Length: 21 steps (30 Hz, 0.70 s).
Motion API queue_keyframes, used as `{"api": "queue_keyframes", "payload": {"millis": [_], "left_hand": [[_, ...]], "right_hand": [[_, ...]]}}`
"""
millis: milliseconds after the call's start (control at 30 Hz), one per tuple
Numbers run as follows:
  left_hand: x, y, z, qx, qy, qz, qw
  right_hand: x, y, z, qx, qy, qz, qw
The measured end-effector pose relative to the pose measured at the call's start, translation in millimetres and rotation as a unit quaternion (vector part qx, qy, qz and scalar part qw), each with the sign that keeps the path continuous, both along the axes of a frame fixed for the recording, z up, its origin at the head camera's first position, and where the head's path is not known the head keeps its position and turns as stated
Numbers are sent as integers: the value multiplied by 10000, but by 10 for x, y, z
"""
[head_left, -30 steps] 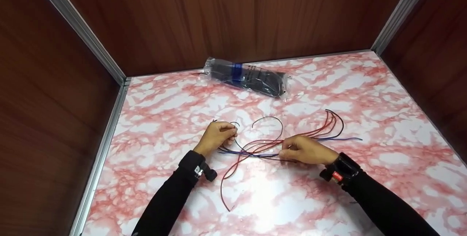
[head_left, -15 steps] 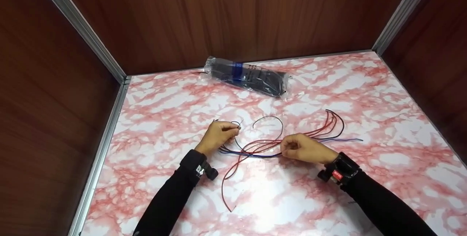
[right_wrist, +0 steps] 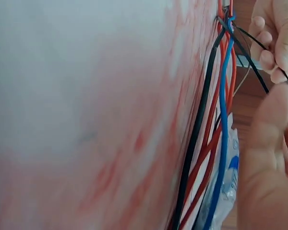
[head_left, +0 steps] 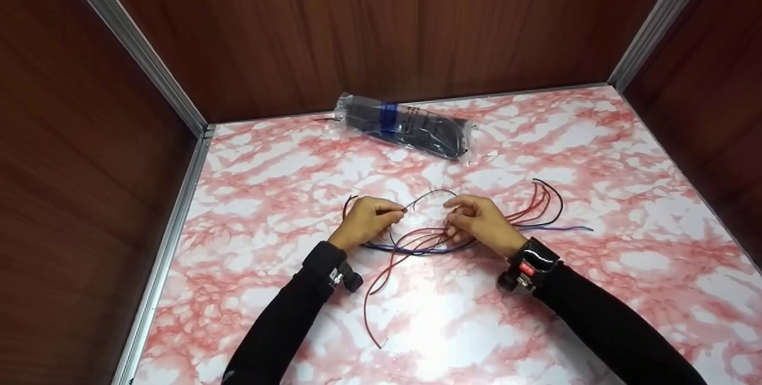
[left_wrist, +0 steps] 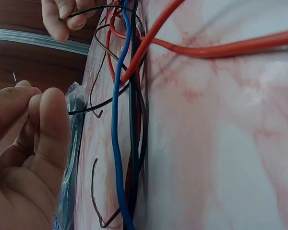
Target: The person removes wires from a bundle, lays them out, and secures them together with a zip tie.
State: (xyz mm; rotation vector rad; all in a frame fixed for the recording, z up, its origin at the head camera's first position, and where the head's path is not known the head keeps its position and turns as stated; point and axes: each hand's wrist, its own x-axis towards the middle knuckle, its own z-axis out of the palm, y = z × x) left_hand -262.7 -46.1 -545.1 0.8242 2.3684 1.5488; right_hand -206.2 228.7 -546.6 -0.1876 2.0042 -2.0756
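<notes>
In the head view my left hand [head_left: 370, 219] pinches a thin black wire [left_wrist: 86, 111] between thumb and fingertips, its bare tip poking out beyond them. Close by on the right, my right hand [head_left: 485, 224] pinches a second black wire [right_wrist: 252, 63]. Both hands are just above a loose, crossing bundle of wires. Red wires [left_wrist: 206, 51], a blue wire [left_wrist: 116, 143] and more black ones [right_wrist: 198, 120] make it up. The bundle spreads out right past the right hand, and one red end curves toward the person. My fingers hide parts of the pinched wires.
A clear plastic pack [head_left: 369, 115] with dark contents and a blue band lies at the back of the red-and-white marbled table [head_left: 286, 325]. Brown wood-grain panels [head_left: 381, 28] with metal corner strips enclose the back and both sides.
The right hand has left its place on the bundle and moved left and up, with a black wire between its fingers. The left hand has shifted slightly right, bringing the two hands closer.
</notes>
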Motion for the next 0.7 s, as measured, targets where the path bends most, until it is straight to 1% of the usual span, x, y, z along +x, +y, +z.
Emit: {"api": "queue_keyframes", "payload": {"millis": [67,133,200,300,433,567,700], "left_hand": [[13,23,2,39,1,-63,10000],[17,50,5,-41,151,-104,9998],[20,76,9,-152,301,-150,9993],[20,134,11,-357,527,-242,9977],[28,199,17,-564,794,-365,9946],[34,260,19,-584,1045,-500,9916],[28,295,22,-540,1129,-576,9905]], "right_hand": [[-30,-43,-10,-156,-2,-225,9996],[-50,-77,-21,-240,-34,-389,9989],[-57,-100,-29,-244,-108,-443,9987],[-49,-102,-38,-100,-175,-454,9988],[-37,-100,-41,217,-68,-391,9990],[-32,-107,-38,402,106,-303,9987],[-26,-105,-32,497,212,-263,9982]]}}
